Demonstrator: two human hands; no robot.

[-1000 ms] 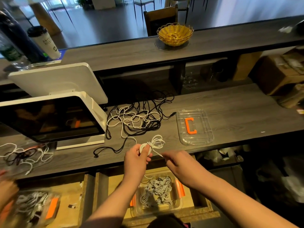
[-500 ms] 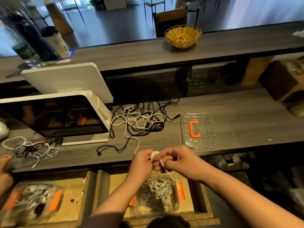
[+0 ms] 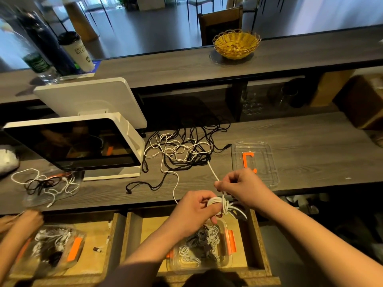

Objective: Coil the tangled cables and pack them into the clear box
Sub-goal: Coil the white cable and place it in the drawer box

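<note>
grey wood-grain counter (image 3: 300, 141) holds tangled cables (image 3: 182, 152), a clear lid (image 3: 253, 160).

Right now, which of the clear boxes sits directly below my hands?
The clear box in the middle drawer, orange-latched and holding coiled cables. The other box sits in the left drawer.

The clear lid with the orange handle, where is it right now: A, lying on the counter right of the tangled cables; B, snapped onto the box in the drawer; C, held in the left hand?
A: the clear lid lies flat on the counter, right of the tangled cables.
</note>
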